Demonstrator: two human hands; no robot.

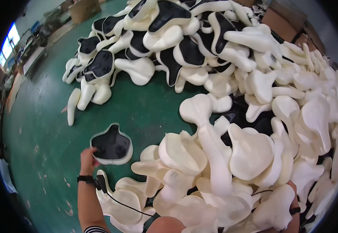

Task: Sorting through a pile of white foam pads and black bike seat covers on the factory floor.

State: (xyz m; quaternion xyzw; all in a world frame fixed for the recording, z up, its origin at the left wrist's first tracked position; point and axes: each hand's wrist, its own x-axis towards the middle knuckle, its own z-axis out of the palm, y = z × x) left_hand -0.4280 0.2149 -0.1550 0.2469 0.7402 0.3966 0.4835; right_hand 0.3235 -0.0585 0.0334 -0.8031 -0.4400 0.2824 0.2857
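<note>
My left hand (87,160) pinches the left edge of a bicycle saddle (114,142), held over the green floor. Its black underside faces up, inside a cream foam rim, with the narrow nose pointing away from me. At the lower right, my right hand (293,189) is against the outer edge of a white foam saddle pad (274,207); its fingers are mostly hidden behind the pad. Many more cream foam saddle pads (250,152) lie heaped between my arms and along the right.
A second heap of saddles (169,39), several showing black undersides, lies at the far side. Green floor (40,143) stretches along the left. A cardboard box (84,11) stands at the far left, and a black cable (122,204) runs from my left wrist across the pads.
</note>
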